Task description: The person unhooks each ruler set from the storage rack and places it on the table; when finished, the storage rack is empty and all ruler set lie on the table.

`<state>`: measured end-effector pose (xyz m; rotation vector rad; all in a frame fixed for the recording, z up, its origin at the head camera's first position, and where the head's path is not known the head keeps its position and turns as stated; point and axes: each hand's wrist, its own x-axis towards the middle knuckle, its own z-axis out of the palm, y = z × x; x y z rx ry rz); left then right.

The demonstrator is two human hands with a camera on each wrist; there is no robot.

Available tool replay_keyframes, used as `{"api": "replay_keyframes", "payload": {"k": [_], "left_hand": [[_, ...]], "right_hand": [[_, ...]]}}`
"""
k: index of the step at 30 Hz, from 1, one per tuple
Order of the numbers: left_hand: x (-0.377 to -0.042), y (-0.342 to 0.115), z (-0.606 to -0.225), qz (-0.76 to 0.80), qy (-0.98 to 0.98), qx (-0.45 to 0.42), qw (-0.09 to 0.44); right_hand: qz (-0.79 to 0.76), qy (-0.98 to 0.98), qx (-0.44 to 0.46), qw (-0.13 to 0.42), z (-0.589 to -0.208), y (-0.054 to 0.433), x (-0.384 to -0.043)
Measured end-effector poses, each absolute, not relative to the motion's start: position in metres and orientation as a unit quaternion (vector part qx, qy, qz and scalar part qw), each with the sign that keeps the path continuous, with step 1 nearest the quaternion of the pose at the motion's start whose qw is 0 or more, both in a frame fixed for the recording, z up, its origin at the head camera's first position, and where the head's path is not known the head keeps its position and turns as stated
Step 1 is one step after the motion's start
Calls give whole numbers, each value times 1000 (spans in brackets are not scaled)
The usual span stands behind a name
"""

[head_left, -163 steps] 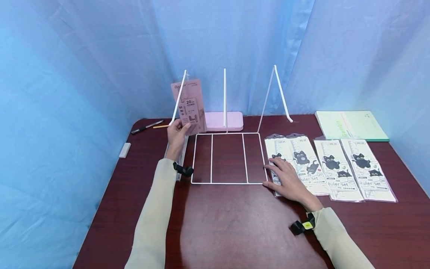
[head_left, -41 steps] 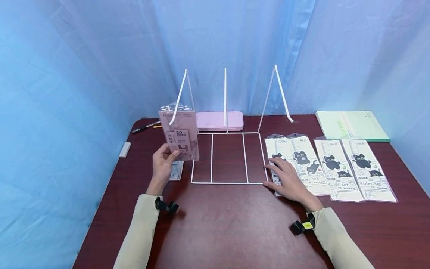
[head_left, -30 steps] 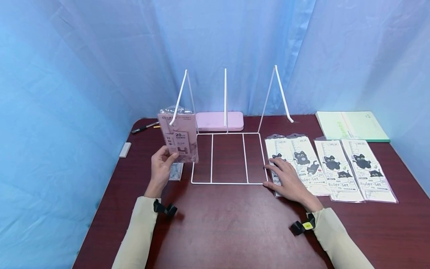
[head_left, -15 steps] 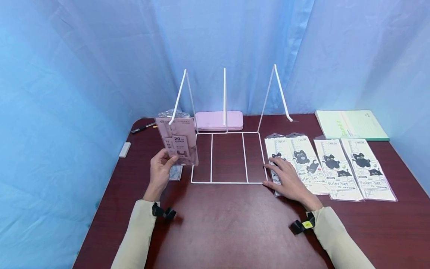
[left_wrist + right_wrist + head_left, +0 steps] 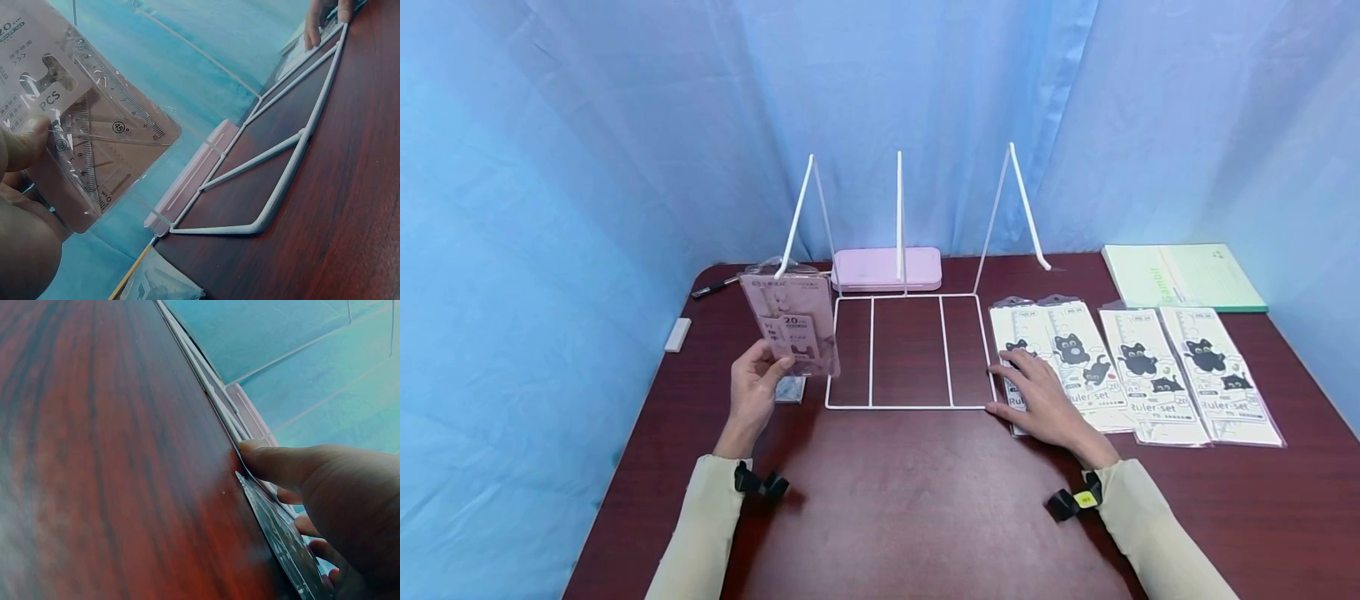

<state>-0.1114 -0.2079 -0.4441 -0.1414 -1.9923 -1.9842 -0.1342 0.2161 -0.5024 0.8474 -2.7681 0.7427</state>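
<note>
My left hand [image 5: 756, 392] pinches the lower left part of a pink ruler set pack [image 5: 801, 304] between thumb and fingers. Clear rulers and a set square show through its plastic in the left wrist view. The pack stands nearly upright, just below the tip of the left prong of a white wire rack [image 5: 872, 358]. Behind that hand, another flat pack [image 5: 790, 389] is mostly hidden. My right hand [image 5: 1041, 400] rests with loosely spread fingers at the rack's right edge, its thumb at the front corner, over white ruler set packs [image 5: 1075, 333] with black cats.
More cat ruler sets [image 5: 1213, 375] lie to the right, before a green notebook [image 5: 1183, 279]. Behind the rack is a pink case [image 5: 887, 268]. A white eraser-like block [image 5: 677, 335] and a black pen [image 5: 715, 287] lie left. Blue curtains [image 5: 925, 75] enclose the table [image 5: 925, 500].
From beside the rack's left prong, my left hand has brought the pink pack down and towards me, uncovering the prong's upper part. My right hand has stayed in place.
</note>
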Motion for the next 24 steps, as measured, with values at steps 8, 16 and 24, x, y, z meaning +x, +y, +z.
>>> {"api": "replay_keyframes", "payload": {"k": [8, 16, 24], "left_hand": [[-105, -211, -444, -684, -702, -91, 177], [-95, -213, -439, -695, -685, -113, 184], [-92, -229, -435, -727, -645, -132, 197]], "right_hand": [[247, -923, 284, 80, -504, 217, -135], [246, -925, 281, 76, -503, 217, -135], [248, -924, 282, 76, -503, 216, -135]]}}
